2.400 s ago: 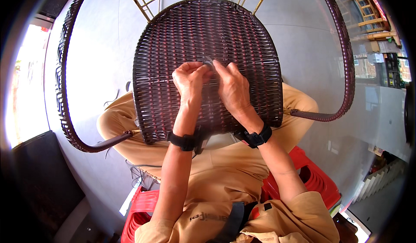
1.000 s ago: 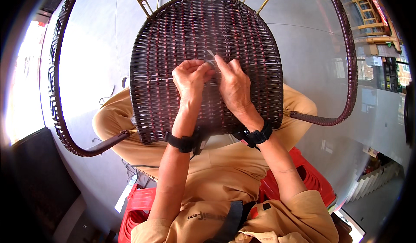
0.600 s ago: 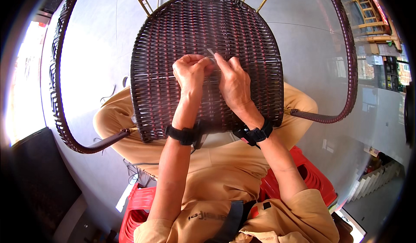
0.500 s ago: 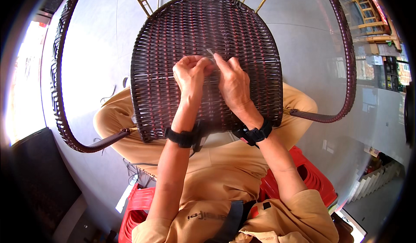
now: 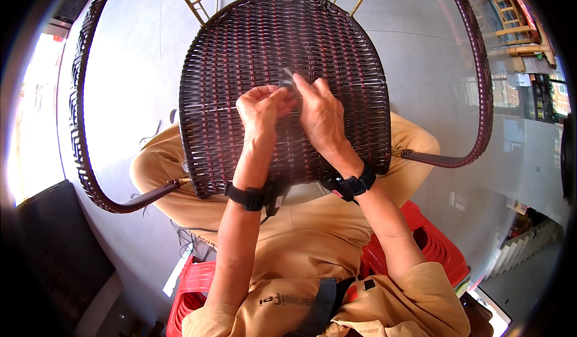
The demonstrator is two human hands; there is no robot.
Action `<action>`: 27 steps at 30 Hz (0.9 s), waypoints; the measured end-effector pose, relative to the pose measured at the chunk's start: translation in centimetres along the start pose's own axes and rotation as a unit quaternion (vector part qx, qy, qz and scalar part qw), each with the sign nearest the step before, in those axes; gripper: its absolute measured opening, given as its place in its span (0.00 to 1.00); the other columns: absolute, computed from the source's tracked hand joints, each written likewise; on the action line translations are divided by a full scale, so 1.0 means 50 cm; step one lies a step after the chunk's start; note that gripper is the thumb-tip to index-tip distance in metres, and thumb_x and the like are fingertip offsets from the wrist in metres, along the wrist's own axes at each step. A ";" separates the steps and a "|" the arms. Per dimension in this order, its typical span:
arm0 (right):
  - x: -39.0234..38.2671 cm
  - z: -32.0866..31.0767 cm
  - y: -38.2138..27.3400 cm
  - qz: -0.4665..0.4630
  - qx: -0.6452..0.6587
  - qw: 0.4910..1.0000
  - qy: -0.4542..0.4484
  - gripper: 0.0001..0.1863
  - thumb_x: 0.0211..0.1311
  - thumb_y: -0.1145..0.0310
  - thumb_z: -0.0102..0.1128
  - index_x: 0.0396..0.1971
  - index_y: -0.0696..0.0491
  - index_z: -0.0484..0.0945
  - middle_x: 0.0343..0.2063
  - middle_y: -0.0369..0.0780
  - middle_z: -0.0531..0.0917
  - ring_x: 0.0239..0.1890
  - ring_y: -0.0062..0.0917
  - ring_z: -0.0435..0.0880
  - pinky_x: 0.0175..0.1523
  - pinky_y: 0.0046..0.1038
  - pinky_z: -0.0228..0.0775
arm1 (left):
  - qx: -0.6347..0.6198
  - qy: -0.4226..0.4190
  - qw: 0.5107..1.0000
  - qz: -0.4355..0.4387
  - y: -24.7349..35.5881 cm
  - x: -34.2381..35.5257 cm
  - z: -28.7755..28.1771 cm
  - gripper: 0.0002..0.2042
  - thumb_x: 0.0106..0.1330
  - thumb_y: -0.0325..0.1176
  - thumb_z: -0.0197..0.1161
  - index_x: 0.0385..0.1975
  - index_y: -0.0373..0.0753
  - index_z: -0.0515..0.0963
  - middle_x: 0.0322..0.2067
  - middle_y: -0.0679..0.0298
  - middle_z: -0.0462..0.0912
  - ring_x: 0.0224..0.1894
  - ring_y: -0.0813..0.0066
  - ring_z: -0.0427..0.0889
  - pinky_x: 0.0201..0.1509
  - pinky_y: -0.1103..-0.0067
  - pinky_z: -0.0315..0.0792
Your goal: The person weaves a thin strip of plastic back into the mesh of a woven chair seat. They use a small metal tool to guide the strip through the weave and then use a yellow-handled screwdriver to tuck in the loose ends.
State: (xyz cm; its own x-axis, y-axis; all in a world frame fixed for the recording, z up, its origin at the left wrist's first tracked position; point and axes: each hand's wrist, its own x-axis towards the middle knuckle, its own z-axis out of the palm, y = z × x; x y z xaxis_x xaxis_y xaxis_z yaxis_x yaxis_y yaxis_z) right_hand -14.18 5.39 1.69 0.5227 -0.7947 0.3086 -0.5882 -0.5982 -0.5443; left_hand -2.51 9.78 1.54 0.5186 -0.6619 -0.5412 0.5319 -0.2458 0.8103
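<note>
A chair's woven dark brown and reddish seat (image 5: pixel 240 54) lies before me, with both hands just over its middle. My right hand (image 5: pixel 323 112) is closed, its index finger stretched forward along a thin, pale, pointed piece (image 5: pixel 288 71) whose tip sticks out past the fingers. What this piece belongs to is hidden in the fist. Left of it, my left hand (image 5: pixel 259 104) is pinched, thumb against the fingers, close to the right fingertips. Whatever the left fingers hold is too small to make out.
The chair's wrapped curved arms (image 5: pixel 484 85) rise on both sides, and gold metal bars (image 5: pixel 191 2) stand beyond the seat. My knees are under the seat. Red plastic stools (image 5: pixel 195 274) are beside me; a dark cable (image 5: pixel 192 227) lies at left on the grey floor (image 5: pixel 132 66).
My left hand has shifted slightly left and toward me, its fingertips a little lower. The right hand and the pale piece have moved slightly left. The chair seat has shifted slightly left in view.
</note>
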 end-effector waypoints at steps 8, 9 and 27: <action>0.024 -0.055 -0.011 0.019 0.007 0.999 -0.047 0.18 0.54 0.78 0.53 0.47 0.53 0.78 0.26 0.46 0.75 0.27 0.41 0.79 0.33 0.38 0.71 | 0.043 0.014 0.999 0.018 0.009 0.005 0.008 0.09 0.58 0.22 0.64 0.36 0.29 0.73 0.27 0.54 0.83 0.25 0.70 0.85 0.28 0.82 0.81; 0.032 -0.058 -0.009 0.016 0.009 0.998 -0.054 0.18 0.54 0.78 0.54 0.47 0.54 0.78 0.26 0.46 0.75 0.28 0.42 0.79 0.33 0.39 0.72 | 0.042 0.012 0.999 0.017 0.007 0.003 0.010 0.09 0.58 0.22 0.64 0.36 0.29 0.73 0.27 0.54 0.83 0.25 0.70 0.85 0.28 0.82 0.81; 0.066 -0.042 0.009 -0.025 0.009 0.996 -0.084 0.16 0.54 0.79 0.53 0.44 0.57 0.79 0.26 0.49 0.78 0.30 0.43 0.79 0.36 0.39 0.72 | 0.096 -0.023 0.990 0.096 -0.006 0.000 0.012 0.23 0.60 0.20 0.61 0.57 0.34 0.70 0.22 0.60 0.82 0.22 0.77 0.83 0.27 0.83 0.80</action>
State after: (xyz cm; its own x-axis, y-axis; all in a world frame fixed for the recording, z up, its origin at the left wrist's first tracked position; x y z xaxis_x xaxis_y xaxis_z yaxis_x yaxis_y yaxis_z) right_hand -14.03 2.26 4.11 0.6477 -0.7344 0.2027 -0.5480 -0.6339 -0.5457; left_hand -3.05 9.44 1.44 0.5640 -0.7407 -0.3650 0.2864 -0.2391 0.9278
